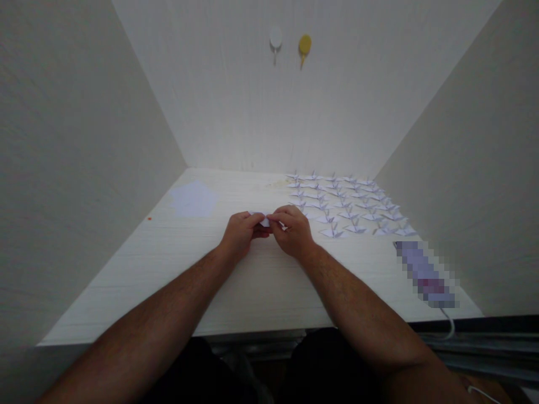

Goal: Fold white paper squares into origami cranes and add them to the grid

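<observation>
Both hands meet over the middle of the white desk [261, 292]. My left hand [241, 233] and my right hand [293, 230] pinch a small piece of folded white paper [265, 221] between their fingertips, just above the desk. Most of the paper is hidden by the fingers. To the right of my right hand lie several finished white paper cranes [345, 205] set out in rows.
A small stack of white paper sheets [193, 199] lies at the back left of the desk. A blurred oblong object [425, 274] with a white cable lies near the right front edge. Walls enclose the desk on three sides; two hooks [290, 44] hang on the back wall.
</observation>
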